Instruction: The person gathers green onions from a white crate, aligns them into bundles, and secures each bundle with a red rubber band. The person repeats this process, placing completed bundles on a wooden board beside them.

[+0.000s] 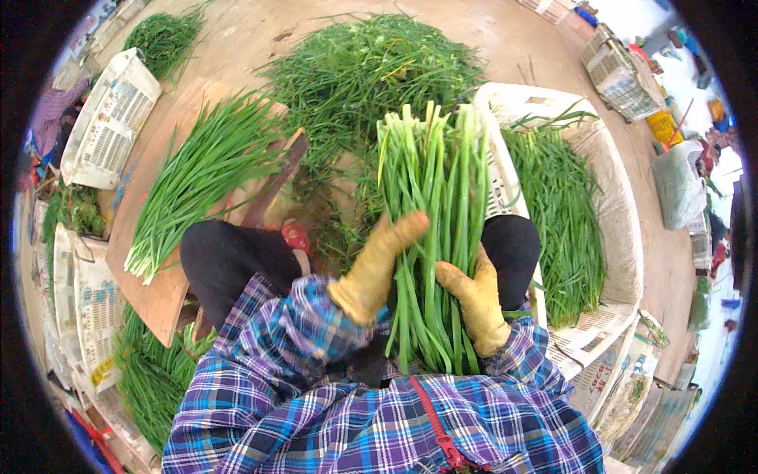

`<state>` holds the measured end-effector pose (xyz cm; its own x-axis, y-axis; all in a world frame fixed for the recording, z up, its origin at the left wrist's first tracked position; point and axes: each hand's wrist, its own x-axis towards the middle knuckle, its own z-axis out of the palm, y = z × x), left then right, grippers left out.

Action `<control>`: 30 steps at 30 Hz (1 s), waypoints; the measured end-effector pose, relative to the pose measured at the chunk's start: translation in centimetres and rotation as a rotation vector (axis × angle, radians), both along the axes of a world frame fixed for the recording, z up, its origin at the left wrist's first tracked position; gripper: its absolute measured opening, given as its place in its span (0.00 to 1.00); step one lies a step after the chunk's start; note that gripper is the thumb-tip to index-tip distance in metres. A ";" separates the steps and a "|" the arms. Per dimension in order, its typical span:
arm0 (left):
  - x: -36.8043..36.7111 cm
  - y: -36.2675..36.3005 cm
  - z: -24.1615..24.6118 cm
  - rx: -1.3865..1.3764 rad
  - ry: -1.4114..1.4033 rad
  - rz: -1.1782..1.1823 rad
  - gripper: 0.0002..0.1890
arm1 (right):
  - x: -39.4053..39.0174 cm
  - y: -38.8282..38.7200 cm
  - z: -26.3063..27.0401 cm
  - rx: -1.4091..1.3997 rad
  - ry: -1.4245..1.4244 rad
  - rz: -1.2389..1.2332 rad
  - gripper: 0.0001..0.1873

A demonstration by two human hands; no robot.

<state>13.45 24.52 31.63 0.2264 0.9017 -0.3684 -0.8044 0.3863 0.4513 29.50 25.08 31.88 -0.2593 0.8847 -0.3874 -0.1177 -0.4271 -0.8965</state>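
Note:
A thick bunch of garlic chives (441, 183) stands before my chest, pale cut stem ends up and green leaves hanging down. My right hand (477, 302), in a yellow work glove, is shut on its lower right side, thumb in front and fingers partly hidden behind. Against the bunch's left side lies my left hand (379, 263), gloved the same way and blurred; its fingers reach over the front leaves, and whether they grip is unclear. To the left, another bunch of chives (201, 178) rests on a wooden board (142, 296).
A loose heap of chives (379, 65) covers the floor ahead. By my right knee, a white plastic crate (616, 178) with a cloth lining holds more chives. Other crates (109, 118) stand at left, near another person's sleeve (56, 115). Chives (154, 379) also lie below the board.

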 end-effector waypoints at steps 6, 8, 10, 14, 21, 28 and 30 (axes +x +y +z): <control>0.8 -3.9 -0.2 -0.005 0.089 -0.082 0.32 | 2.1 -2.1 1.4 0.034 0.171 0.141 0.56; 1.3 -3.4 -0.6 0.032 0.034 -0.032 0.31 | 1.7 -2.3 1.7 0.029 0.102 0.062 0.61; 2.2 -2.1 -1.1 -0.005 0.079 0.061 0.31 | 0.7 -1.5 1.4 0.112 -0.027 0.134 0.64; 2.6 3.0 -3.6 0.044 0.095 0.258 0.24 | -1.1 3.7 -1.4 0.239 -0.239 0.252 0.54; 1.7 6.8 -8.0 0.104 -0.487 0.356 0.22 | -2.3 10.4 -2.0 0.088 -0.221 0.395 0.40; 6.1 4.8 -11.1 -0.281 -0.486 0.308 0.38 | -4.1 14.7 -2.3 -0.257 -0.714 0.903 0.37; 6.1 5.2 -13.0 -0.337 -0.595 0.359 0.41 | -4.6 16.4 -4.4 -0.376 -0.685 0.925 0.33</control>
